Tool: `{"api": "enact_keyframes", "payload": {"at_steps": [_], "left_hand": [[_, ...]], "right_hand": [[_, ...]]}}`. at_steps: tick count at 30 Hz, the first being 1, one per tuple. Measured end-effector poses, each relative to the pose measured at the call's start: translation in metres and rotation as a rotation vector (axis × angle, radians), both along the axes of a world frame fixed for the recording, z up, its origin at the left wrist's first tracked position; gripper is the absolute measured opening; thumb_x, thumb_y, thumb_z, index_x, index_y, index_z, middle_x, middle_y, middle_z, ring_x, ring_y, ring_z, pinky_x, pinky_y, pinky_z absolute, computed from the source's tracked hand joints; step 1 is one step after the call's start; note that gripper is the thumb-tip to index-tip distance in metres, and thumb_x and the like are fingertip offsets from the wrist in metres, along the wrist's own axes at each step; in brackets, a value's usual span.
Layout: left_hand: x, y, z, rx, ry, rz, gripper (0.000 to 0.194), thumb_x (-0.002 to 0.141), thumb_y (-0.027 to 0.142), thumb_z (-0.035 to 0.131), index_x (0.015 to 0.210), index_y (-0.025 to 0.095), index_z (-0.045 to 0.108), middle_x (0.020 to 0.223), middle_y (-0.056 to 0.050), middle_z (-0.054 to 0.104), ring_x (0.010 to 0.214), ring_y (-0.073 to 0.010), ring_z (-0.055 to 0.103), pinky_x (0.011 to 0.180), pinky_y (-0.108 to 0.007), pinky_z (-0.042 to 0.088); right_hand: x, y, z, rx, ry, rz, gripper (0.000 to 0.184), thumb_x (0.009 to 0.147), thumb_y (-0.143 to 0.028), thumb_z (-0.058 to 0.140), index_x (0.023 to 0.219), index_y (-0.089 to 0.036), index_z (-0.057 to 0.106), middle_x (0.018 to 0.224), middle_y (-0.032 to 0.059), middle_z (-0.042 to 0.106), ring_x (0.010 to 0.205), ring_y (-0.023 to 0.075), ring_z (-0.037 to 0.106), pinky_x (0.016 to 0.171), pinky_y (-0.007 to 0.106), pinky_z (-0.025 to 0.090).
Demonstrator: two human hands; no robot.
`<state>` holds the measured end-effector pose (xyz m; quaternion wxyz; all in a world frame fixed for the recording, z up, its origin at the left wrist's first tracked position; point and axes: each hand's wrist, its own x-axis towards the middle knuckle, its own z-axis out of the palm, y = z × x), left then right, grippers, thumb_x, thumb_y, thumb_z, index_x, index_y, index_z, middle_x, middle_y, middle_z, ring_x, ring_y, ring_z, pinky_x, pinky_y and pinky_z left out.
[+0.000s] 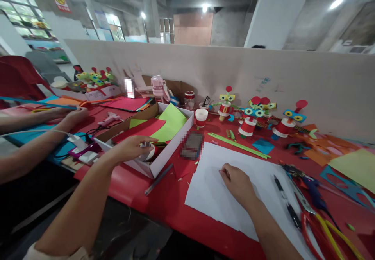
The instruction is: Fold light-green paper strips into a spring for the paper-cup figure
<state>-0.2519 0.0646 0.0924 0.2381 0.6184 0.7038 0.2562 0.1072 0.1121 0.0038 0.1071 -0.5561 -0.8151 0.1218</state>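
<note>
My left hand [133, 149] reaches into the near end of a white cardboard box [168, 150]. Its fingers close on a round white-and-grey thing [145, 152], partly covered, whose kind I cannot make out. Red and lime-green paper sheets [171, 123] lie in the same box. My right hand [238, 185] rests on a large white sheet [213, 189], fingers curled together; whatever may be in them is hidden. To its right, a black pen [283, 191] lies on the sheet, close to scissors [304, 203] and red-and-yellow-handled pliers [319, 228].
Robot figures made of cups [249, 123] stand along the partition [205, 68]. Before them lie green strips [240, 144] and a blue paper piece [263, 146]. A red-banded paper cup [201, 117] stands behind a blurred phone [191, 145]. At left, another person's hands [74, 117] hold paper strips.
</note>
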Motion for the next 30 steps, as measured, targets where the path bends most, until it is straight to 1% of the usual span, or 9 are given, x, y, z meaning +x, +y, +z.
{"api": "enact_keyframes", "payload": {"at_steps": [5,10,12,14,16,17,20,25,30], "left_hand": [[0.000,0.005,-0.002,0.042,0.196,0.212,0.039,0.085,0.034,0.050,0.111,0.012,0.068,0.094,-0.003,0.077,0.079,-0.0165,0.066,0.072,-0.021,0.047],[0.001,0.007,-0.013,0.030,0.240,0.246,0.037,0.082,0.042,0.051,0.105,0.020,0.071,0.094,0.000,0.077,0.088,-0.0193,0.067,0.075,-0.022,0.048],[0.011,0.000,-0.012,0.169,0.206,0.303,0.036,0.080,0.041,0.052,0.108,0.028,0.070,0.105,0.004,0.075,0.093,-0.0190,0.067,0.079,-0.024,0.049],[0.029,-0.012,-0.008,0.422,0.191,0.386,0.034,0.081,0.047,0.049,0.109,0.039,0.068,0.112,0.009,0.072,0.096,-0.0199,0.067,0.084,-0.029,0.050],[0.053,-0.026,-0.005,0.585,0.163,0.531,0.027,0.081,0.052,0.051,0.102,0.050,0.067,0.102,0.013,0.073,0.087,-0.0214,0.069,0.079,-0.034,0.053],[0.064,-0.031,-0.005,0.618,0.122,0.483,0.023,0.081,0.052,0.052,0.099,0.053,0.066,0.098,0.015,0.073,0.084,-0.0220,0.069,0.077,-0.035,0.055],[0.097,-0.042,-0.013,0.632,-0.012,0.086,0.023,0.080,0.041,0.056,0.093,0.057,0.068,0.098,0.015,0.073,0.089,-0.0224,0.070,0.083,-0.036,0.057],[0.144,-0.043,-0.034,0.592,-0.208,-0.156,0.026,0.083,0.026,0.055,0.093,0.041,0.073,0.089,0.003,0.076,0.083,-0.0210,0.071,0.073,-0.032,0.060],[0.185,-0.019,-0.038,0.256,-0.254,-0.348,0.023,0.085,0.027,0.054,0.090,0.030,0.075,0.094,-0.003,0.076,0.089,-0.0206,0.070,0.081,-0.031,0.056]], "right_hand": [[0.002,0.004,0.015,-0.034,-0.015,-0.001,0.018,0.092,-0.024,0.045,0.085,-0.022,0.062,0.083,0.0016,0.070,0.076,0.0159,0.061,0.061,0.025,0.032],[0.008,0.052,0.041,0.010,-0.239,-0.127,0.029,0.096,-0.022,0.038,0.100,-0.017,0.066,0.103,0.0105,0.070,0.098,0.0213,0.061,0.074,0.028,0.039],[0.011,0.078,0.045,0.002,-0.298,-0.185,0.030,0.092,-0.013,0.040,0.102,-0.012,0.068,0.110,0.0176,0.067,0.108,0.0266,0.057,0.082,0.032,0.039],[0.014,0.101,0.045,-0.020,-0.353,-0.245,0.031,0.087,-0.008,0.045,0.109,-0.011,0.067,0.119,0.0213,0.062,0.116,0.0315,0.052,0.085,0.037,0.039],[0.017,0.119,0.042,-0.057,-0.395,-0.289,0.033,0.086,-0.010,0.050,0.114,-0.014,0.065,0.123,0.0207,0.060,0.119,0.0331,0.050,0.087,0.040,0.040],[0.018,0.125,0.041,-0.077,-0.411,-0.306,0.033,0.086,-0.012,0.052,0.116,-0.016,0.065,0.124,0.0198,0.060,0.119,0.0331,0.050,0.087,0.040,0.040],[0.024,0.137,0.037,-0.129,-0.439,-0.333,0.030,0.085,-0.022,0.059,0.115,-0.020,0.065,0.124,0.0180,0.060,0.117,0.0327,0.052,0.085,0.040,0.042],[0.025,0.129,0.041,-0.092,-0.437,-0.256,0.020,0.086,-0.020,0.059,0.104,-0.018,0.067,0.115,0.0171,0.064,0.113,0.0319,0.054,0.086,0.042,0.040],[0.010,0.098,0.079,0.125,-0.348,-0.124,0.026,0.093,-0.014,0.041,0.111,-0.014,0.061,0.119,0.0177,0.064,0.117,0.0289,0.052,0.095,0.043,0.031]]}}
